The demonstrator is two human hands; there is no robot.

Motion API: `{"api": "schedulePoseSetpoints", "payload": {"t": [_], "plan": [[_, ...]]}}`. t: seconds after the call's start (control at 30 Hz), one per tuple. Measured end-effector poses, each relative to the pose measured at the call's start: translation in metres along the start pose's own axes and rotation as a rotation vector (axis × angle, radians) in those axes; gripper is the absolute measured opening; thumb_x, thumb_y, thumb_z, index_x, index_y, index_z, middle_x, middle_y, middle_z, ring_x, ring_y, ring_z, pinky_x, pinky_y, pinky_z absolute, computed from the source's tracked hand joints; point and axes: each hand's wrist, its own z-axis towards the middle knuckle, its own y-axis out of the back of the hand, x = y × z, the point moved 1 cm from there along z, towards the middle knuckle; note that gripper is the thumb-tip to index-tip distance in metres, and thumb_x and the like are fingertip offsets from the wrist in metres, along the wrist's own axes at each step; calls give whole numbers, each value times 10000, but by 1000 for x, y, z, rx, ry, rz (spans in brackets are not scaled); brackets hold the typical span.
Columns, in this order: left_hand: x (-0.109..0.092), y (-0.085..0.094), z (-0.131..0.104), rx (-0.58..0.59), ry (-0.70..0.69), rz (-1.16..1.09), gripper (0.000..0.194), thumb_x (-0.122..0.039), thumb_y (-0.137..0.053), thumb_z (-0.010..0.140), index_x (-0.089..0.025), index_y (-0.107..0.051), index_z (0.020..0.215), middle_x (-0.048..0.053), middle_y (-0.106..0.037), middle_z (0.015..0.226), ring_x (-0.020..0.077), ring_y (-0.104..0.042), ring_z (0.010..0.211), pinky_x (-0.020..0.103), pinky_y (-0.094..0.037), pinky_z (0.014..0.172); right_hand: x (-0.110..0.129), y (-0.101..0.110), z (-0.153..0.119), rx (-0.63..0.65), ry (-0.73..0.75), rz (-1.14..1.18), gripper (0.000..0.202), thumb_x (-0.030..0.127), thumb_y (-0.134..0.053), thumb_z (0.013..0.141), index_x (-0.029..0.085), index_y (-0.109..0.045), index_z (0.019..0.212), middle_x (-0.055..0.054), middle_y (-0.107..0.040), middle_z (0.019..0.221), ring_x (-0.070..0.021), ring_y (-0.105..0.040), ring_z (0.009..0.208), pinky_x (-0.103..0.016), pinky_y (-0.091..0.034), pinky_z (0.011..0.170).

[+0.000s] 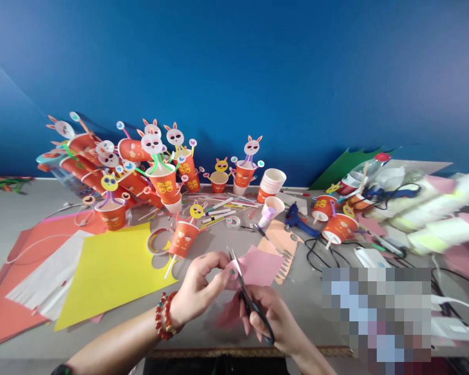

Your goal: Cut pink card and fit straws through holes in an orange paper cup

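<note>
Centrally, toward the bottom of the frame, the left hand (205,285) pinches a sheet of pink paper (262,266) between thumb and fingers, while the right hand (271,312) grips black-handled scissors (243,286), their metal blades at the sheet's left part. Red and amber-toned round beads ring the left wrist.

Above centre, a stack of paper cups (272,183) stands nested, pale inside and orange outside near the base. Just below it sits an open white cup (275,203), its inside partly visible, with a purple-and-white tube (268,214) in front. Left of the stack, an orange cup (244,176) with gold-toned print carries a flat white rabbit head on purple strips rising from its rim. More decorated cups crowd the left, several tipped over. One tilted cup (183,238), near the left hand, bears a yellow paper face, a white stick jutting from its base.

At left lies a smooth, flat yellow sheet (105,276), overlapping wrinkled white material (47,278). Right of centre, peach paper (283,245) has narrow pointed slots near a blue plastic glue gun (300,223).
</note>
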Motion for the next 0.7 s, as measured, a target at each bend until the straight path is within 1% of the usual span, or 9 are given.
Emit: {"api": "schedulePoseSetpoints", "payload": {"t": [0.3, 0.7], "plan": [[-1, -1, -1, -16, -13, 12, 242, -264, -528, 962, -158, -563, 746, 33, -619, 736, 126, -570, 662, 226, -457, 651, -7, 1, -3, -16, -20, 4, 621, 777, -578, 771, 157, -583, 739, -9, -586, 578, -67, -393, 403, -182, -264, 391], [-2, -1, 1, -6, -34, 3, 228, -248, -524, 963, -161, -562, 756, 30, -631, 742, 123, -575, 662, 213, -445, 633, -11, 3, -1, -10, -6, -2, 635, 798, -568, 758, 165, -549, 700, -1, -569, 549, -65, -396, 393, -177, -275, 382]]}}
